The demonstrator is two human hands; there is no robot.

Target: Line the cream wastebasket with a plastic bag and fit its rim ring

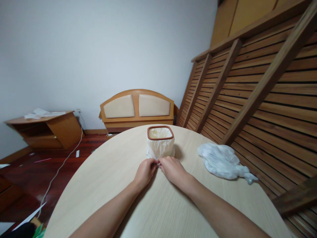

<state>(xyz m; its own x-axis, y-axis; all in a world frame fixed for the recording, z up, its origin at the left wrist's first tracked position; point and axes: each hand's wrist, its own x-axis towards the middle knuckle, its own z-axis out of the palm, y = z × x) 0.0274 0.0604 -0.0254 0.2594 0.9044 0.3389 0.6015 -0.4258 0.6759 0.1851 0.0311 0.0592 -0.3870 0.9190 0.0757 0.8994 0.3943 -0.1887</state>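
A small trash bin with a brown rim [160, 138] stands upright on the round table. Over its outside hangs a white plastic bag [159, 147], which also lines the inside. My left hand [145, 172] and my right hand [172, 168] meet at the near side of the bin, low down. The fingers of both are pinched on the bag's edge, thumbs close together. Part of the bin's front and the pinched plastic are hidden behind the hands.
On the right of the pale table [104, 185] lies a bunched, knotted white plastic bag [220, 161]. Wooden slats [247, 102] lean beyond the table's right side. Behind stands a headboard [136, 105]; at left, a low cabinet [56, 132] and a cable [63, 163] on the floor.
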